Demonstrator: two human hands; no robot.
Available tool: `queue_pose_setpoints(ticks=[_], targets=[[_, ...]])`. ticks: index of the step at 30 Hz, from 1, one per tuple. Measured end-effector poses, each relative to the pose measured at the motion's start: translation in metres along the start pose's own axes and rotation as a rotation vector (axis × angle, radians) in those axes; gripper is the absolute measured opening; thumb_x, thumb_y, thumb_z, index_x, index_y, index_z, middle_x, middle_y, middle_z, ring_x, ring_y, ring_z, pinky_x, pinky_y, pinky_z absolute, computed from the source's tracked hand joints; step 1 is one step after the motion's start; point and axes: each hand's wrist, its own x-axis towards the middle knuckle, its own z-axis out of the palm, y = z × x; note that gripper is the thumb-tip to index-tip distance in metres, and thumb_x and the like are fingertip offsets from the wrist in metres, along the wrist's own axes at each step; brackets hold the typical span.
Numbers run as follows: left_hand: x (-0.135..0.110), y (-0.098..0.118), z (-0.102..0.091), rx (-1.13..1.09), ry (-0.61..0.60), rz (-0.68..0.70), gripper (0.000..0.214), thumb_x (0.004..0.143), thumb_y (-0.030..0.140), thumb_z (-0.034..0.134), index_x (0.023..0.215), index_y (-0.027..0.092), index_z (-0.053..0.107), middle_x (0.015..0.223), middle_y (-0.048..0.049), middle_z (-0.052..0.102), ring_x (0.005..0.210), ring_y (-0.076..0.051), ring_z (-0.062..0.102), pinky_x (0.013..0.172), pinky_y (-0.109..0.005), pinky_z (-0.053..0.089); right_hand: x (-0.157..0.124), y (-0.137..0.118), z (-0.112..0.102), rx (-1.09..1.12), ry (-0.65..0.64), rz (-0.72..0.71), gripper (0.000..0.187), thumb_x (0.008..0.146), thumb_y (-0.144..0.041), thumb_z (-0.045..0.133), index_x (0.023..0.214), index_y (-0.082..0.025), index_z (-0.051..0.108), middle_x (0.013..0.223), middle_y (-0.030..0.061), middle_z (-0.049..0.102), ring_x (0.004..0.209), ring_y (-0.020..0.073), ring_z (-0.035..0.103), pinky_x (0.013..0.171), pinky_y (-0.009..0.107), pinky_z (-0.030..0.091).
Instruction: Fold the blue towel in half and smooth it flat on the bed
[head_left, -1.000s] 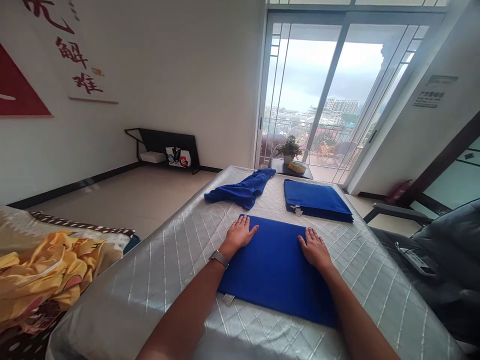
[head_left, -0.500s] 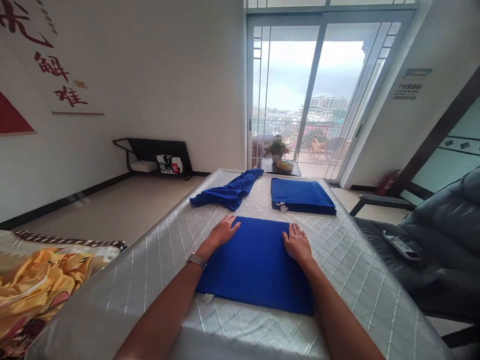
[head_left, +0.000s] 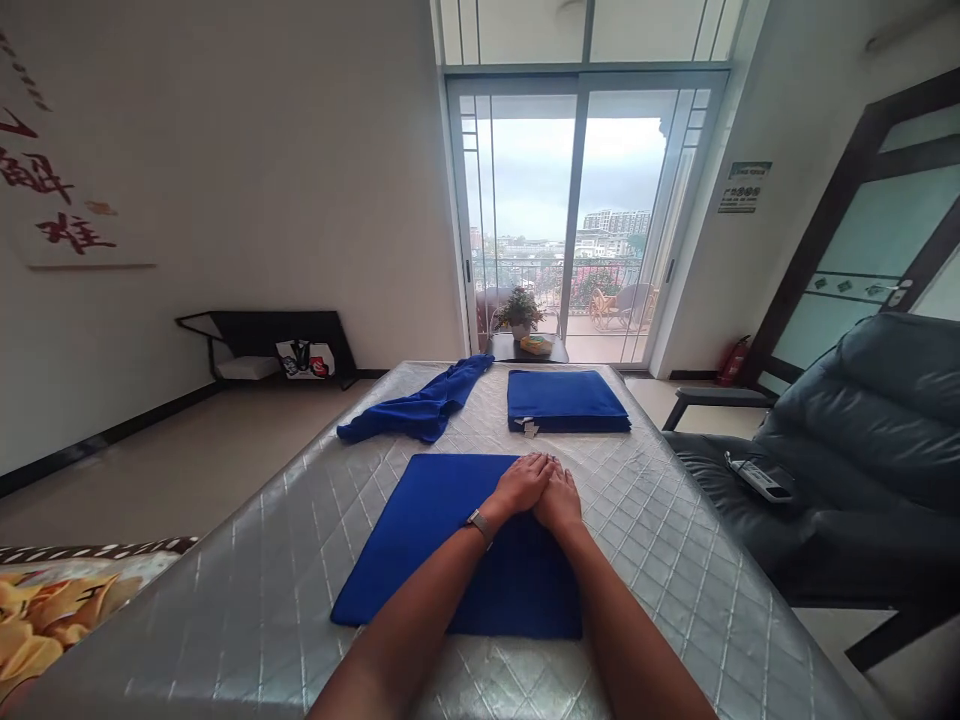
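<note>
A flat blue cloth [head_left: 420, 530] with straight edges lies squared out on the silver quilted mattress [head_left: 262, 580] in front of me. My left hand [head_left: 523, 484] reaches across to the cloth's far right corner, its fingers stretched out and resting on the fabric. Right beside it and touching it, my right hand [head_left: 560, 498] lies on the cloth's right edge with fingers extended, partly covered by the left. Beyond them, a neat stack of folded blue cloths [head_left: 568, 398] with white tags sits at right, and a crumpled blue cloth [head_left: 420, 402] at left.
A dark padded armchair [head_left: 840, 440] stands along the right side, with a white device [head_left: 761, 478] on its seat. Past the mattress are a small table [head_left: 551, 350] with a potted plant [head_left: 520, 310] and sliding glass doors. Yellow patterned bedding [head_left: 52, 610] lies at lower left.
My left hand has moved from the cloth's far left corner over to the right, against my right hand. The camera view has shifted, and the cloth's tag no longer shows.
</note>
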Motion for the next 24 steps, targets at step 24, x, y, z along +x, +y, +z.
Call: queue_pose_setpoints(ticks=[24], targets=[[-0.112, -0.104, -0.048, 0.016, -0.139, -0.491, 0.078, 0.101, 0.065, 0.018, 0.156, 0.012, 0.031, 0.163, -0.0138, 0.025, 0.152, -0.026, 0.019, 0.123, -0.046, 0.014, 0.009, 0.002, 0.006, -0.033, -0.002, 0.043, 0.065, 0.102, -0.039, 0.018, 0.158, -0.006, 0.024, 0.166, 0.0084, 0.021, 0.153, 0.0197, 0.015, 0.123, 0.036, 0.009]])
